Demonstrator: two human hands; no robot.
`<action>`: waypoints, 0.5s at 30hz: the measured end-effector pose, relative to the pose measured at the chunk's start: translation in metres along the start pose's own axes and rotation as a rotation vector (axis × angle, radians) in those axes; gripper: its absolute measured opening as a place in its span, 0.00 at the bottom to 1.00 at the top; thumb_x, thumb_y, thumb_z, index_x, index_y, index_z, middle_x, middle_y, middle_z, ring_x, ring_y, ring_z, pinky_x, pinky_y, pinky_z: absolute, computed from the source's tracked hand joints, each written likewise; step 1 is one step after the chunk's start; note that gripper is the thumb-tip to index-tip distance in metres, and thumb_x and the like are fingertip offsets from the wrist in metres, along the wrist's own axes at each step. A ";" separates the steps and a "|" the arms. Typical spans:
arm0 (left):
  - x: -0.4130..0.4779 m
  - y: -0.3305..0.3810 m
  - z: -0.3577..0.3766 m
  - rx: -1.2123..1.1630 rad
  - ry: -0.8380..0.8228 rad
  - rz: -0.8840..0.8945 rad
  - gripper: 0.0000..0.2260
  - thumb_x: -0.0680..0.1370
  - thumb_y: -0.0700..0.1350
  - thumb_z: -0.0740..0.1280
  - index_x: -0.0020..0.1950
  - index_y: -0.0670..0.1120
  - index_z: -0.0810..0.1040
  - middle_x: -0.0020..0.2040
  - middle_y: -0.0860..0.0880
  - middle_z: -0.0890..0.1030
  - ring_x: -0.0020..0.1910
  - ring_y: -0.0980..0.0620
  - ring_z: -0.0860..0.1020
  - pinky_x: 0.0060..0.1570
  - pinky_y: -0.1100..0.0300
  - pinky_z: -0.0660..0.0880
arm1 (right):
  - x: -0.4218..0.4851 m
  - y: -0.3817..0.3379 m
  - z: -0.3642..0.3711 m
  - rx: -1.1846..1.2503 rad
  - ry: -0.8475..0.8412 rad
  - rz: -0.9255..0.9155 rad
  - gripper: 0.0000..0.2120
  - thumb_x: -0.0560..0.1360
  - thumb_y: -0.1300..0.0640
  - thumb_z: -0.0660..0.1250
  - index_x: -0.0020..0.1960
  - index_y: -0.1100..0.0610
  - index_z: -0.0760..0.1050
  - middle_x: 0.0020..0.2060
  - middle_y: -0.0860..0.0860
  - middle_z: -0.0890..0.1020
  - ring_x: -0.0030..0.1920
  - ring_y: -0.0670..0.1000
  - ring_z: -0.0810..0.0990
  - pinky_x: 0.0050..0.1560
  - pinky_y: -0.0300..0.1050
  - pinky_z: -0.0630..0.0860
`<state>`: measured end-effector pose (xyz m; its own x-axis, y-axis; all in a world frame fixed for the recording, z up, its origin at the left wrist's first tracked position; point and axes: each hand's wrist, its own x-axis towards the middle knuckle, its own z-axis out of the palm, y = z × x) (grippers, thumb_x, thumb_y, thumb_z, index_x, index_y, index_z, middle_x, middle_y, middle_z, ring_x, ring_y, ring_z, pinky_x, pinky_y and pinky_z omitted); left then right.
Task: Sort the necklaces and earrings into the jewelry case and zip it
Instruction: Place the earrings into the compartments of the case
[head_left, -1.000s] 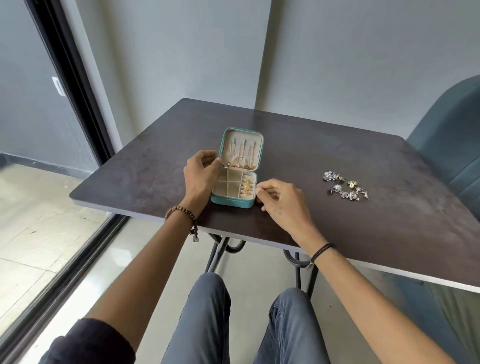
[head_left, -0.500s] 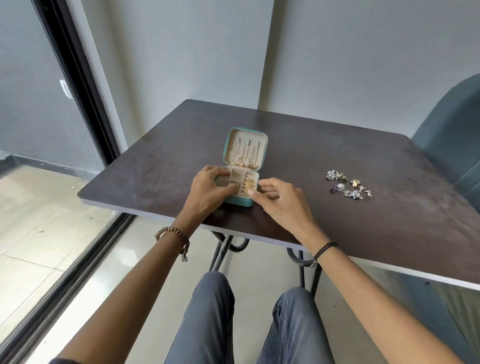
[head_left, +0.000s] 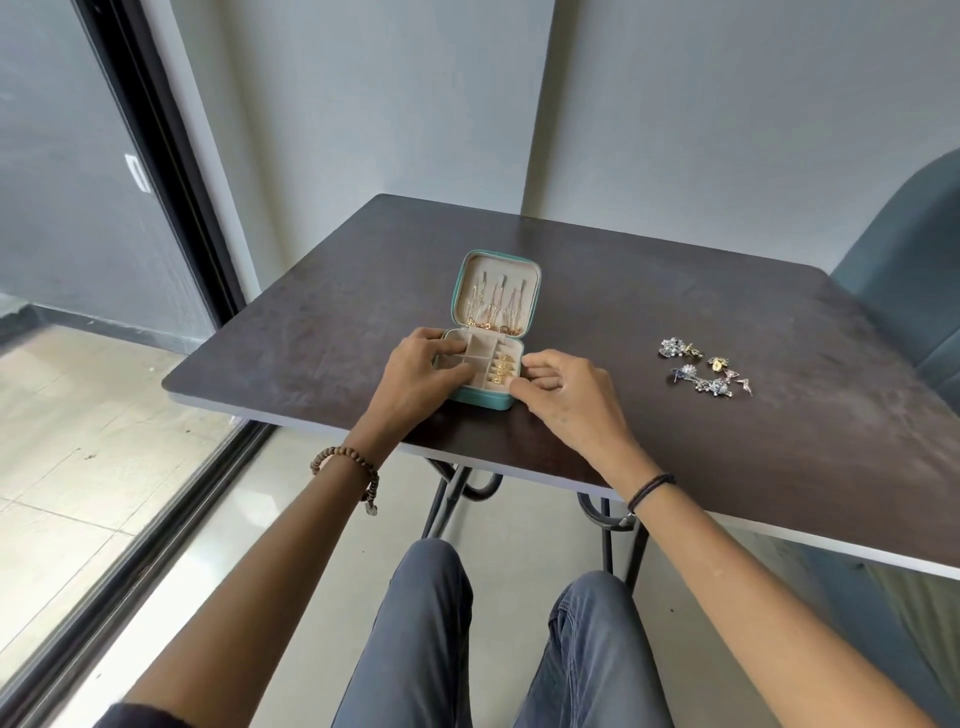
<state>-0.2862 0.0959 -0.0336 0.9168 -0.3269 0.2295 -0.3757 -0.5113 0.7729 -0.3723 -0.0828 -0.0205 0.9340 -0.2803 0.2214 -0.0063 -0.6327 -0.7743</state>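
Note:
A small teal jewelry case (head_left: 480, 400) stands open on the dark table (head_left: 623, 312), its lid (head_left: 496, 291) upright with several gold necklaces hanging inside. Gold earrings (head_left: 503, 370) fill the right-hand slots of the beige tray. My left hand (head_left: 415, 376) lies over the case's left side, thumb and fingers on the tray's compartments. My right hand (head_left: 563, 395) rests against the case's right front corner, fingertips touching its edge. A loose cluster of silver earrings (head_left: 704, 370) lies on the table well to the right of my right hand.
A teal chair (head_left: 914, 270) stands at the table's right side. A dark-framed glass door (head_left: 119, 234) runs along the left. My knees (head_left: 509, 623) sit under the table's near edge.
My left hand slid from the case's back left corner onto the tray's left compartments. My right hand moved in from just beside the case and now touches its right front corner.

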 end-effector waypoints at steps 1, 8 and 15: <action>0.000 0.000 0.000 0.001 -0.005 0.000 0.18 0.77 0.45 0.71 0.68 0.45 0.80 0.67 0.49 0.75 0.60 0.56 0.73 0.45 0.76 0.67 | 0.000 0.000 0.000 0.001 -0.001 -0.002 0.16 0.73 0.50 0.75 0.59 0.53 0.82 0.45 0.42 0.84 0.45 0.36 0.82 0.51 0.36 0.81; -0.003 0.001 0.000 0.026 0.017 0.018 0.19 0.76 0.45 0.72 0.66 0.45 0.81 0.69 0.47 0.74 0.64 0.53 0.72 0.54 0.72 0.67 | 0.002 0.004 0.002 0.020 -0.013 0.003 0.15 0.73 0.50 0.74 0.58 0.52 0.82 0.45 0.42 0.84 0.46 0.40 0.84 0.51 0.45 0.83; -0.015 0.012 0.012 0.187 0.219 0.145 0.15 0.75 0.49 0.73 0.60 0.48 0.81 0.70 0.48 0.71 0.69 0.49 0.66 0.61 0.57 0.68 | -0.002 0.012 -0.011 0.041 0.033 -0.003 0.13 0.74 0.47 0.73 0.55 0.54 0.83 0.43 0.46 0.85 0.45 0.42 0.84 0.50 0.48 0.84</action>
<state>-0.3058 0.0852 -0.0348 0.8516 -0.2387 0.4666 -0.5043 -0.6158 0.6053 -0.3781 -0.0979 -0.0230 0.9218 -0.3023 0.2426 0.0118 -0.6038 -0.7971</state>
